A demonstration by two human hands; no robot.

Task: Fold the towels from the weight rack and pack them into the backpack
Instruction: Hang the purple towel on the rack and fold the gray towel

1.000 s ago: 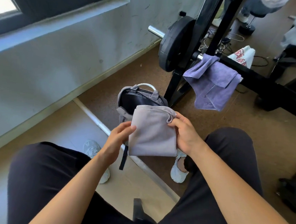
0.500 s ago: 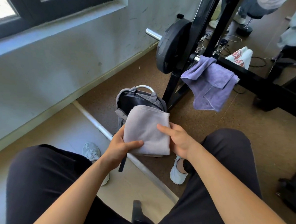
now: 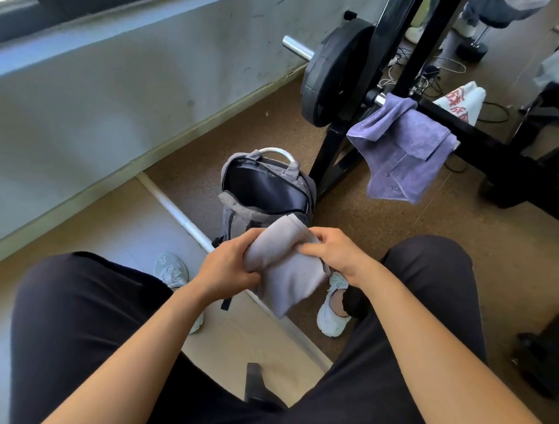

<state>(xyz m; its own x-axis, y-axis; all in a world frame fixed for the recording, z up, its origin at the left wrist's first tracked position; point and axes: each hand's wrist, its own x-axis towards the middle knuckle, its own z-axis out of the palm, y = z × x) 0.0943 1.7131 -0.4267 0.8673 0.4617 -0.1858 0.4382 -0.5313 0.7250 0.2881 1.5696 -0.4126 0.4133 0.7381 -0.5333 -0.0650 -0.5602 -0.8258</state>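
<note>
Change: against the picture half a second earlier, the pale-grey terry towel (image 3: 288, 275) is no longer a flat, near-square fold held up before the bag. It is now gathered into a narrower, thicker bundle that sits lower and nearer the person. The two hands are closer together, and the bag's mouth now shows in full.
Towel axis: the long axis runs away from the person and slightly aslant. The far end points at the bag's open mouth, and the near end hangs free between the knees.
Left hand: the left hand (image 3: 226, 269) grips the bundle's left side, with its fingers curled round the cloth.
Towel place: in the air between both hands, in front of the bag and not inside it. Whether its far end touches the bag's front edge I cannot tell.
Backpack: the grey fabric backpack (image 3: 266, 191) stands upright on the brown floor (image 3: 386, 226). Its top is unzipped, its dark lining is in view, and its white handle is at the far side.
Right hand: the right hand (image 3: 336, 254) holds the bundle's upper right edge, with its fingers bent onto the cloth.
Plate: a black weight plate (image 3: 330, 76) sits on a silver bar, beyond the bag.
Rack: the black steel weight rack (image 3: 494, 144) stands just right of the bag.
Second towel: a purple towel (image 3: 408, 148) is draped over the rack's bar, with its loose corners hanging down.
</note>
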